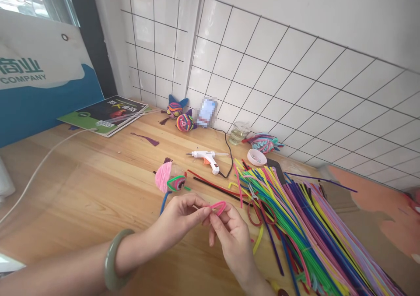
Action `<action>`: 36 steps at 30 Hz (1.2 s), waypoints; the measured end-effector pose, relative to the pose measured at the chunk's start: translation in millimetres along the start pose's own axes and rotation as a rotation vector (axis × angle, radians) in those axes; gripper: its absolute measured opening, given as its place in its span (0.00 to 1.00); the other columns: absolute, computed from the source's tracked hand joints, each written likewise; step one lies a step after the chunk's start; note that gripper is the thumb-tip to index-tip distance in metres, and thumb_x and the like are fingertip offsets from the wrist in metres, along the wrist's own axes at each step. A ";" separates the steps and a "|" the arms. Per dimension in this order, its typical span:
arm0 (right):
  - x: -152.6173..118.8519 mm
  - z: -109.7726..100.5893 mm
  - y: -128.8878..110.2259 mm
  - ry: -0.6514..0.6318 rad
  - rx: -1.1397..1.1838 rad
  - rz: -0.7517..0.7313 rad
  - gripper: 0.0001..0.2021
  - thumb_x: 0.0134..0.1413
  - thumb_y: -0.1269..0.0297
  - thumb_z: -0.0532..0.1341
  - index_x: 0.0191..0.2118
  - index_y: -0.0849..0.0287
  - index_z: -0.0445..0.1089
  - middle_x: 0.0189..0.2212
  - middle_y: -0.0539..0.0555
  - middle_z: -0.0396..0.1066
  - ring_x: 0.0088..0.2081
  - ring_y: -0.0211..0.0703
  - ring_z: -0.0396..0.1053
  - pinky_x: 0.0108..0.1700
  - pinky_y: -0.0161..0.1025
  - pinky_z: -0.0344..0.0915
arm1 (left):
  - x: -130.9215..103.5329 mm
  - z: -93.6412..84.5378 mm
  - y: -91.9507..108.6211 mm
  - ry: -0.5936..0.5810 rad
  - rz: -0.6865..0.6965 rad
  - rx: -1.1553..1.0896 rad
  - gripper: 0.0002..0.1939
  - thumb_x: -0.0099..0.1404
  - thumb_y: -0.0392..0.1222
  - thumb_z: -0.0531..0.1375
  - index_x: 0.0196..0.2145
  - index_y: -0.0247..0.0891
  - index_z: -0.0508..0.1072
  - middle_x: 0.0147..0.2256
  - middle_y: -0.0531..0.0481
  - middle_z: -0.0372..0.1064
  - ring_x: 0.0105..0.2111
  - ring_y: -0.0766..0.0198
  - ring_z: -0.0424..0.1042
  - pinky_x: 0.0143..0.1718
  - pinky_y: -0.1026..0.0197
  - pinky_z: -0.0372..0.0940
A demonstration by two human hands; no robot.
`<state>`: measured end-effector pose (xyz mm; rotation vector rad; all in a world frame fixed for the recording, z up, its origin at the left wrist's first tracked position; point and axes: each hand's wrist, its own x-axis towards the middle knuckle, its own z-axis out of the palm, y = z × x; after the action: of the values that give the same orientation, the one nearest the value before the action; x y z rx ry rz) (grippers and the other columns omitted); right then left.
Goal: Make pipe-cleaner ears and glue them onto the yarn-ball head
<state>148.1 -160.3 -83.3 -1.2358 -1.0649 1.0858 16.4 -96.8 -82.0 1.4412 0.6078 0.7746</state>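
Note:
A short pink pipe cleaner (219,206), bent into a narrow loop, is between my two hands. My left hand (185,219), with a green bangle on its wrist, pinches one end between thumb and finger. The thumb and fingers of my right hand (231,232) close on the same piece, touching my left fingertips. Just beyond my left hand sits a round craft piece (163,177) with pink winding and a green-edged eye shape. A blue pipe cleaner (164,202) sticks out below it.
A white glue gun (207,159) lies behind my hands. Red-handled scissors (260,210) rest beside a large bundle of coloured pipe cleaners (305,230) on the right. Finished craft pieces (184,121), a jar (239,133) and a small bowl (257,157) stand near the wall.

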 end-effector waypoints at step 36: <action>-0.7 -7.8 -5.8 0.033 -0.361 0.023 0.12 0.50 0.57 0.58 0.29 0.61 0.71 0.17 0.48 0.60 0.20 0.35 0.55 0.22 0.32 0.55 | 2.8 -4.6 -7.9 0.078 -0.096 -0.058 0.11 0.56 0.45 0.59 0.27 0.32 0.72 0.25 0.48 0.70 0.27 0.65 0.67 0.30 0.65 0.63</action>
<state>155.8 -162.5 -77.8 -1.5485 -1.2608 0.9108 15.4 -91.5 -89.8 1.3237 0.7037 0.7699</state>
